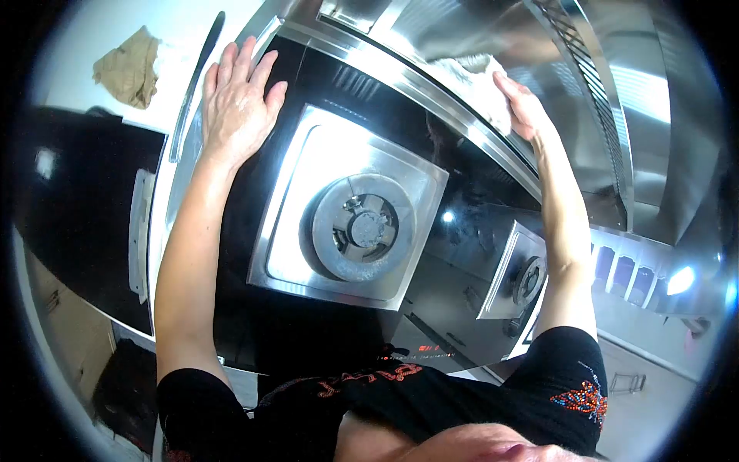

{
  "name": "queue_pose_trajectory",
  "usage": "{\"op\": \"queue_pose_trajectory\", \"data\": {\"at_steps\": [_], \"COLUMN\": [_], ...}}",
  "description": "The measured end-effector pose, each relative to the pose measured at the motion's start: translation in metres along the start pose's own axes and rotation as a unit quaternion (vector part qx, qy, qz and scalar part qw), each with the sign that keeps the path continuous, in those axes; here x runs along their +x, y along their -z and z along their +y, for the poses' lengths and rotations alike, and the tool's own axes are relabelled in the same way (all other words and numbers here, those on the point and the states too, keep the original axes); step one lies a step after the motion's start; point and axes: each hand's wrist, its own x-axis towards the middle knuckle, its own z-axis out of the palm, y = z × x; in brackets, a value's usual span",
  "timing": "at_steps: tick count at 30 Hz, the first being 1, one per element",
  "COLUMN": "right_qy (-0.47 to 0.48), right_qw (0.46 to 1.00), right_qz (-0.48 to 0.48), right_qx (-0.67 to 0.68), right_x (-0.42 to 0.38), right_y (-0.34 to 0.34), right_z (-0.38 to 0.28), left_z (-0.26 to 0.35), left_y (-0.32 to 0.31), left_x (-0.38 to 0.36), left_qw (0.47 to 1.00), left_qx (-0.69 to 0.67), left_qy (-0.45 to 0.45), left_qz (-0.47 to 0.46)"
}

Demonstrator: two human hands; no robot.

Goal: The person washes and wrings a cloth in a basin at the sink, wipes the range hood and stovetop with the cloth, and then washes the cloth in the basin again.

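Note:
My left hand (pixel 240 108) lies flat with its fingers apart at the far left edge of the black glass cooktop (pixel 231 269), holding nothing. My right hand (pixel 523 108) grips a white cloth (pixel 481 88) against the shiny steel panel (pixel 477 31) behind the cooktop; part of the cloth is hidden by the fingers. Between my arms sits a square steel burner tray (pixel 289 223) with a round burner (pixel 369 229) in its middle.
A crumpled brown cloth (pixel 129 68) lies on the white counter at the upper left, with a long dark strip (pixel 196 85) beside it. A slatted steel grille (pixel 589 85) slants at the right. Red lit digits (pixel 431 349) show near the cooktop's front.

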Motion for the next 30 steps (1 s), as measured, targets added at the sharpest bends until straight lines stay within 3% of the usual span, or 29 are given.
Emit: {"op": "queue_pose_trajectory", "data": {"at_steps": [4, 8, 10, 14, 16, 18, 21, 23, 24, 26, 30], "right_qy": [0.011, 0.038, 0.033, -0.007, 0.001, -0.012, -0.032, 0.048, 0.026, -0.074, -0.067], "right_qw": [0.999, 0.994, 0.991, 0.99, 0.993, 0.993, 0.969, 0.953, 0.93, 0.937, 0.926], "right_qz": [0.032, 0.017, 0.029, -0.051, -0.118, -0.064, -0.241, -0.161, -0.174, -0.261, -0.302], "right_qx": [-0.002, 0.099, 0.13, 0.129, -0.03, -0.094, -0.051, -0.25, -0.322, -0.223, -0.216], "right_x": [-0.034, -0.045, -0.027, 0.027, 0.084, 0.101, 0.136, 0.082, 0.087, 0.09, 0.115], "right_y": [0.016, 0.016, 0.015, -0.023, -0.022, -0.06, -0.071, -0.11, -0.113, -0.119, -0.117], "right_z": [-0.004, -0.004, 0.0, 0.006, 0.034, 0.033, 0.05, 0.007, 0.002, -0.011, 0.001], "left_z": [0.0, 0.001, 0.001, 0.0, 0.002, 0.002, -0.001, -0.002, -0.002, -0.003, -0.002], "left_y": [0.004, 0.007, 0.008, 0.005, 0.007, 0.009, 0.006, 0.001, 0.0, 0.001, 0.005], "left_x": [0.003, 0.003, 0.003, 0.002, 0.002, 0.003, 0.001, 0.0, 0.001, -0.001, 0.001], "left_qw": [1.0, 0.999, 0.999, 0.999, 0.999, 0.999, 0.999, 0.999, 1.0, 1.0, 0.999], "left_qx": [-0.023, -0.038, -0.034, -0.035, -0.045, -0.05, -0.031, -0.028, -0.026, -0.013, -0.021], "left_qy": [0.002, 0.004, 0.009, -0.005, 0.0, 0.0, -0.021, -0.017, -0.016, -0.016, -0.025], "left_qz": [-0.011, -0.023, -0.027, -0.014, -0.015, -0.008, 0.003, -0.003, -0.003, -0.008, -0.011]}}
